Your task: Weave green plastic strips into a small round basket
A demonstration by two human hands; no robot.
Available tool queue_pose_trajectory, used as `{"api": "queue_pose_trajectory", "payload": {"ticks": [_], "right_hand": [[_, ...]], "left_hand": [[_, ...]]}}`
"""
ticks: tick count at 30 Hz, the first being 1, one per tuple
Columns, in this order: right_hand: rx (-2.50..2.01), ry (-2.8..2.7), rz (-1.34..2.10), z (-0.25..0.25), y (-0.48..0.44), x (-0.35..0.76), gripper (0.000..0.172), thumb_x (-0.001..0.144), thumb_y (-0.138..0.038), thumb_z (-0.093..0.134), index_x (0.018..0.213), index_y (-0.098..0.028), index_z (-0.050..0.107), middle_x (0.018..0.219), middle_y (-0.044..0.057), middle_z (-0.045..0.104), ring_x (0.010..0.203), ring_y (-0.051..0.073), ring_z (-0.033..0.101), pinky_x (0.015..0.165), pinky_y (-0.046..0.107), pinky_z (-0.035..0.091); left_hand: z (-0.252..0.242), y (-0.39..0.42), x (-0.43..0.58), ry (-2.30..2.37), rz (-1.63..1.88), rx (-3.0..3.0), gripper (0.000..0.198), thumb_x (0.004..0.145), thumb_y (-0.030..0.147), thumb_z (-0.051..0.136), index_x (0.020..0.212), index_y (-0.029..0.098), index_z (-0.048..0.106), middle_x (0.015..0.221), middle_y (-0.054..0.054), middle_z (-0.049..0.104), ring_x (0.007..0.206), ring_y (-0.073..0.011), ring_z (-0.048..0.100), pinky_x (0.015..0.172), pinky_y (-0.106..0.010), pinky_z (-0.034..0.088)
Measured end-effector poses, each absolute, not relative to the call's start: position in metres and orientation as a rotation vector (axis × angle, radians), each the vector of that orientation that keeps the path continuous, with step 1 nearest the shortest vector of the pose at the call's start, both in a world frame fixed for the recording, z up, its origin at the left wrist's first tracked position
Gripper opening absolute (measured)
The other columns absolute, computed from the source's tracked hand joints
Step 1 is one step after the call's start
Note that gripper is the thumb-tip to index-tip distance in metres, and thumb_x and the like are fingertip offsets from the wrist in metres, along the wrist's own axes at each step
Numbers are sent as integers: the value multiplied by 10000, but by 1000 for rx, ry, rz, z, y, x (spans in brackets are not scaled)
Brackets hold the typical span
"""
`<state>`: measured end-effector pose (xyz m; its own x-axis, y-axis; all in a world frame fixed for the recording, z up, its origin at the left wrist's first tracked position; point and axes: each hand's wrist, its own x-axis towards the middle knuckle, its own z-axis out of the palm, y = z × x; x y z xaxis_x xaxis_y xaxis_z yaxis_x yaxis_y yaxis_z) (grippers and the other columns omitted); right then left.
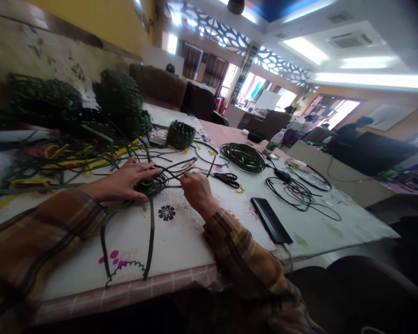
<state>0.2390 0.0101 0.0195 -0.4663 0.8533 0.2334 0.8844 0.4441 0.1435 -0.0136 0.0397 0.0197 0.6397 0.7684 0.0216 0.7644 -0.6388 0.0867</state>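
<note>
Fingers of the left hand [130, 182] were spread wide and laid over a small woven green piece [155, 184], with the thumb set on its near side. Those of the right hand [197, 189] were curled closed, and a dark green strip [172, 175] was pinched at their tips, just right of the weave. The woven piece was placed between the 2 hands, on a white flower-printed tablecloth [184, 241]. From it, 2 long strips [151, 234] were trailed toward the near edge.

Just past the right hand, scissors [228, 180] with black handles were laid down. Beyond them were set a coil of green strip [243, 157] and, to its left, a small woven basket [181, 135]. To the left, a tangle of green and yellow strips [80, 163] was heaped, backed by larger woven baskets [118, 99]. At the right, a black slab-shaped device [271, 220] with a cable was placed near the edge, and a looser coil [289, 197] was left beyond it. Farther off, people were seated by desks; pale lettering was borne on a dark vertical sign [244, 72], too small to be read.
</note>
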Motion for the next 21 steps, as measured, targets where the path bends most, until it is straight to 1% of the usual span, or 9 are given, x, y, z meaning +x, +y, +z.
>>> {"api": "queue_pose_trajectory", "payload": {"ticks": [4, 8, 12, 16, 21], "right_hand": [[-1564, -2521, -295, 14, 14, 242, 250, 905, -50, 480, 862, -154, 703, 898, 79, 675, 842, 185, 600, 662, 293, 357], [-1392, -2609, -435, 20, 13, 242, 276, 941, -40, 432, 903, -123, 692, 939, 107, 658, 894, 204, 571, 688, 303, 364], [-1319, -2658, -507, 29, 11, 240, 285, 972, -63, 418, 893, -117, 687, 926, 114, 642, 893, 211, 541, 699, 314, 376], [-1420, -2557, -546, 31, 13, 239, 291, 972, -64, 415, 892, -112, 690, 951, 126, 634, 926, 224, 528, 686, 320, 376], [-1554, -2477, -492, 25, 16, 240, 276, 959, -55, 436, 903, -132, 695, 981, 120, 627, 933, 217, 524, 659, 302, 366]], "left_hand": [[20, 40, -13, 1306, 98, 2783, 908, 785, 573, 646, 1552, 245, 287, 1627, -160, 257, 1491, -332, 256, 1197, -592, 26], [18, 40, -15, 1311, 100, 2778, 903, 782, 570, 652, 1550, 261, 292, 1636, -153, 235, 1493, -332, 250, 1199, -580, 59], [17, 41, -16, 1297, 105, 2786, 903, 785, 578, 648, 1551, 262, 290, 1634, -158, 237, 1490, -336, 255, 1196, -577, 86], [16, 42, -15, 1277, 133, 2797, 901, 787, 585, 649, 1552, 270, 290, 1627, -154, 262, 1478, -343, 281, 1195, -579, 91], [13, 43, -16, 1284, 149, 2789, 886, 797, 579, 641, 1551, 265, 297, 1624, -161, 267, 1475, -345, 288, 1201, -573, 71]]}}
